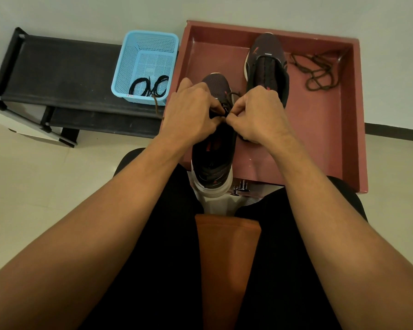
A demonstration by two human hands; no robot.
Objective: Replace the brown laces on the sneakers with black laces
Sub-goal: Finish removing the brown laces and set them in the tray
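Two dark sneakers lie in a reddish-brown tray point(351, 110). The near sneaker point(212, 160) points away from me, its heel over the tray's front edge. My left hand point(191, 110) and my right hand point(260, 113) meet over its lacing, each pinching the brown lace point(230, 96) threaded there. One end of this lace point(156, 107) trails left over the tray's edge. The far sneaker point(267, 65) has no lace. A loose brown lace point(317, 70) lies in the tray's right part. Black laces point(150, 88) lie coiled in a light blue basket point(143, 53).
The blue basket stands on a low black rack point(57, 72) to the left of the tray, against a pale wall. My legs in black trousers point(284, 258) and an orange-brown seat point(227, 258) fill the foreground. Pale floor tiles point(34, 186) spread to the left.
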